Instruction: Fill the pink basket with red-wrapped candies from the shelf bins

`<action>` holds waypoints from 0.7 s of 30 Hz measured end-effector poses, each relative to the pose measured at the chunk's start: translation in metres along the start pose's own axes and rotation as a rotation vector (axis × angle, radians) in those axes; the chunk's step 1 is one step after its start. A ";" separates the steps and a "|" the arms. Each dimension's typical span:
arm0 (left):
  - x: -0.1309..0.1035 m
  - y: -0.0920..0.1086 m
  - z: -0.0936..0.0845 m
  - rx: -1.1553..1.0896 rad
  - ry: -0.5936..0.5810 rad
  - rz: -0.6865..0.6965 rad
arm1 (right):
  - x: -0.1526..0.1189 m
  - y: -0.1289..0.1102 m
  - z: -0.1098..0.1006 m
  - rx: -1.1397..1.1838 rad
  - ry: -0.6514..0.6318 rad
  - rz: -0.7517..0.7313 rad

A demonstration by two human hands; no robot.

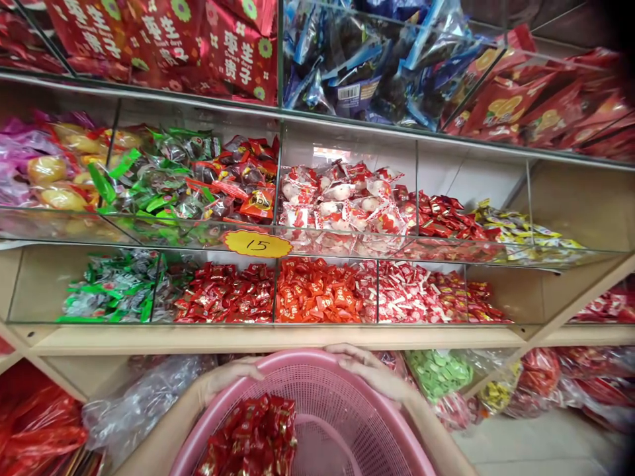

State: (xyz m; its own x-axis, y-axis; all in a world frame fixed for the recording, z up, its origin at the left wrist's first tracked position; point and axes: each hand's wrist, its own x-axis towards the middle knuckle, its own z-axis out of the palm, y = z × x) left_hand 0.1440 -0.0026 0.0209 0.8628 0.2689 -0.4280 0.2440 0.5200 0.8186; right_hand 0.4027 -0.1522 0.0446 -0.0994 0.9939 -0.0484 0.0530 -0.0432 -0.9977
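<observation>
Two bare hands grip the far rim of a pink basket in the head view, the left hand curled over its far left edge, the right hand over its far right, fingers draped on the rim. Red candies lie heaped against the basket's left side, the right side of its floor showing bare mesh. Just beyond, a wooden shelf carries glass bins of wrapped sweets, a yellow tag reading "15" fixed above the lowest row, left of the shelf's middle.
</observation>
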 end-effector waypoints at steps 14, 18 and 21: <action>0.000 0.001 0.011 0.042 0.035 0.112 | 0.063 -0.090 -0.018 -1.290 0.635 0.141; -0.002 0.000 0.007 0.030 0.047 0.059 | 0.083 -0.079 -0.014 -1.389 0.655 0.304; -0.003 -0.002 0.002 0.020 0.053 0.047 | 0.084 -0.076 -0.018 -1.394 0.619 0.293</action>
State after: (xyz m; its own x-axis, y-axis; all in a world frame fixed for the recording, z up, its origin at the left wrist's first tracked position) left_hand 0.1421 -0.0059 0.0212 0.8492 0.3354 -0.4078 0.2128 0.4895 0.8456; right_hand 0.4084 -0.0639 0.1171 0.4722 0.8684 0.1511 0.8812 -0.4605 -0.1071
